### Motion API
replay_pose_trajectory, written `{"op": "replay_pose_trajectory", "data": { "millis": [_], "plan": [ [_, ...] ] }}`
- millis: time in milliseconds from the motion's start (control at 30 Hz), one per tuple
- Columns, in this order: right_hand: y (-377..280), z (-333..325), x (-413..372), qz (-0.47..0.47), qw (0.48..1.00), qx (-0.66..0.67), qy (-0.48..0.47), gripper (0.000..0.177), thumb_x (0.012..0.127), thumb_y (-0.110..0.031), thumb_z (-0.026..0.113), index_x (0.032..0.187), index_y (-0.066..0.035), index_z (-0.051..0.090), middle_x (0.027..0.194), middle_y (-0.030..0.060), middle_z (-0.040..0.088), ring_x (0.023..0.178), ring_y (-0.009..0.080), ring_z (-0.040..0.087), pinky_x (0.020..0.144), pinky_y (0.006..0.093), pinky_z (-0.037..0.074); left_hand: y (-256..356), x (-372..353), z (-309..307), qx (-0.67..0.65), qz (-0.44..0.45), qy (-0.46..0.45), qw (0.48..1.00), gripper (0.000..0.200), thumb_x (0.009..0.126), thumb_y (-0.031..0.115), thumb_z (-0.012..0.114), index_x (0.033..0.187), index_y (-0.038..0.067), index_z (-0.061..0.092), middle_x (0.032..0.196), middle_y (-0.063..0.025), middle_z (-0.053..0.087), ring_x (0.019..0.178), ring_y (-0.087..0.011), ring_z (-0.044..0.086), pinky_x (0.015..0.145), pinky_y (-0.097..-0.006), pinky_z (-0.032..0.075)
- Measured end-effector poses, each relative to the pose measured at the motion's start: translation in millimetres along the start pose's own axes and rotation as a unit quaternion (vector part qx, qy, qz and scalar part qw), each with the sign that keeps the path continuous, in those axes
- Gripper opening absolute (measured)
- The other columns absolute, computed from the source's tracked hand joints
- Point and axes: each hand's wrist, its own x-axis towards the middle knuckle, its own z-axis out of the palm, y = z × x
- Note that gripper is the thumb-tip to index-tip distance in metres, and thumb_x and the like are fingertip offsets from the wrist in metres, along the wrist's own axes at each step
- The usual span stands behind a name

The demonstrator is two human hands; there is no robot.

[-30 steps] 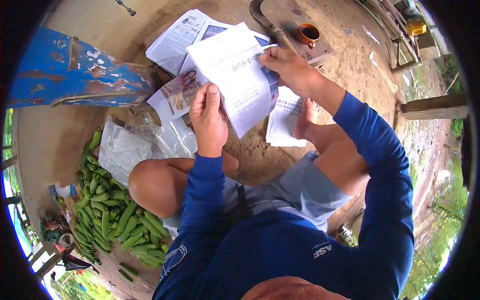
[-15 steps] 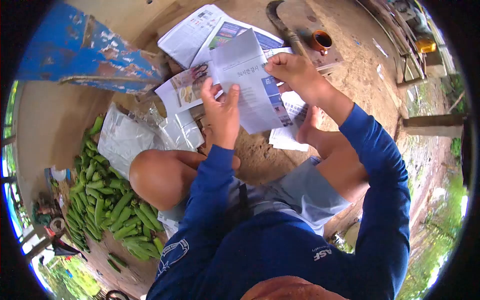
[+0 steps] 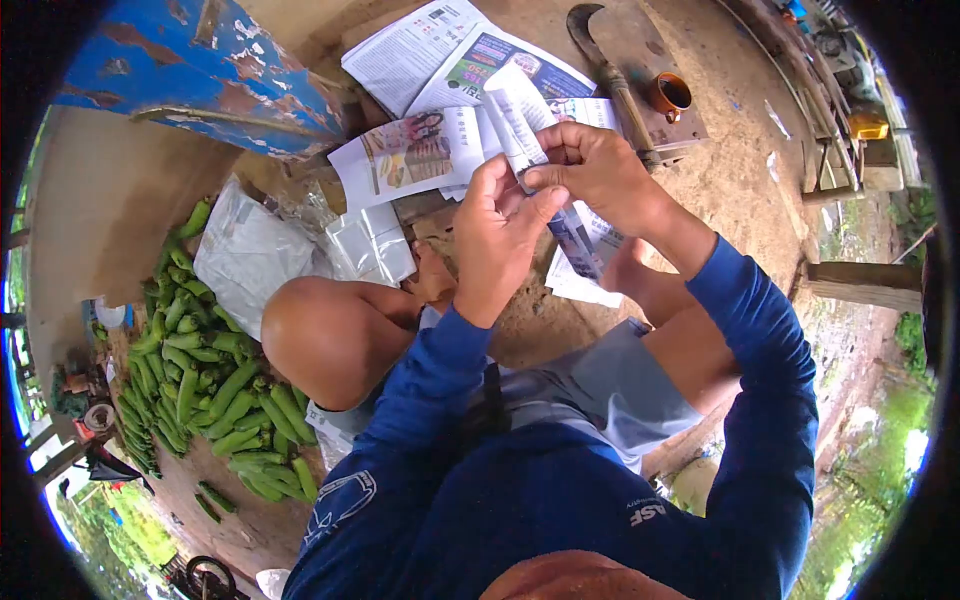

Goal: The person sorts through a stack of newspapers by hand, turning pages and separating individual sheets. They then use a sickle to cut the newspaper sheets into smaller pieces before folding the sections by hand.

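Observation:
Both hands hold one sheet of paper point(image 3: 517, 108), now rolled into a narrow tube that slants down to the right. My left hand point(image 3: 500, 235) pinches its left side near the middle. From the right, my right hand point(image 3: 600, 175) grips the tube, thumb and fingers closed on it. Beneath and beyond lie a printed page with food pictures point(image 3: 405, 160) and stacks of newspaper point(image 3: 415, 50). More printed sheets point(image 3: 585, 285) lie near the right foot.
Green pods point(image 3: 215, 390) are heaped at the left beside white plastic bags point(image 3: 250, 245). A sickle point(image 3: 620, 95) and an orange cup point(image 3: 670, 95) rest on a board at the upper right. A blue peeling panel point(image 3: 200, 75) stands upper left.
The sheet was flat and wide before; now it is rolled narrow. My left hand has moved right, close to my right hand, and the view has shifted slightly.

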Motion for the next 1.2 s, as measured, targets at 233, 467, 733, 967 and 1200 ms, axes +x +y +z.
{"op": "replay_pose_trajectory", "data": {
  "millis": [233, 467, 733, 967, 1200],
  "plan": [
    [-7, -6, -2, 0.038, 0.999, 0.024, 0.001, 0.041, 0.085, -0.034, 0.08, 0.107, -0.002, 0.067, 0.083, 0.0007, 0.065, 0.074, 0.0082, 0.06, 0.067, 0.0237, 0.05, -5, 4, -16, -0.045, -0.027, 0.02, 0.998, 0.055, 0.092, -0.001, 0.065, 0.139, -0.003, 0.037, 0.113, -0.0145, 0.066, 0.097, -0.0117, 0.063, 0.082, -0.0254, 0.052],
    [-1, -21, 4, 0.037, 0.997, -0.035, 0.055, 0.03, 0.096, -0.029, 0.067, 0.112, -0.004, 0.064, 0.097, 0.0014, 0.067, 0.086, 0.0101, 0.065, 0.074, 0.0267, 0.055, -27, 17, -43, 0.029, -0.003, 0.155, 0.988, 0.057, 0.091, -0.002, 0.058, 0.143, 0.001, 0.034, 0.108, -0.0114, 0.061, 0.085, -0.0103, 0.056, 0.07, -0.0233, 0.047],
    [2, -55, 9, -0.041, 0.979, -0.1, 0.174, 0.047, 0.094, -0.023, 0.068, 0.132, 0.001, 0.056, 0.105, 0.0104, 0.069, 0.093, 0.0161, 0.067, 0.081, 0.0307, 0.055, -31, 34, -74, 0.062, 0.047, 0.239, 0.968, 0.056, 0.089, -0.003, 0.056, 0.142, 0.001, 0.036, 0.114, -0.0122, 0.057, 0.09, -0.0116, 0.053, 0.078, -0.0258, 0.046],
    [13, -79, 14, -0.09, 0.945, -0.218, 0.228, 0.041, 0.093, -0.02, 0.068, 0.128, 0.0, 0.061, 0.102, 0.011, 0.072, 0.092, 0.015, 0.065, 0.083, 0.0296, 0.052, -29, 38, -78, 0.082, 0.055, 0.217, 0.971, 0.048, 0.09, -0.003, 0.057, 0.136, -0.003, 0.043, 0.114, -0.011, 0.061, 0.096, -0.0129, 0.057, 0.086, -0.0277, 0.048],
    [40, -97, 30, -0.043, 0.95, -0.221, 0.217, 0.037, 0.094, -0.023, 0.066, 0.122, 0.002, 0.064, 0.105, 0.0122, 0.072, 0.094, 0.0162, 0.066, 0.084, 0.0297, 0.051, -46, 38, -75, -0.001, 0.004, 0.145, 0.989, 0.052, 0.09, 0.001, 0.068, 0.136, -0.002, 0.045, 0.116, -0.0094, 0.062, 0.099, -0.0131, 0.059, 0.087, -0.0273, 0.048]
  ]
}}
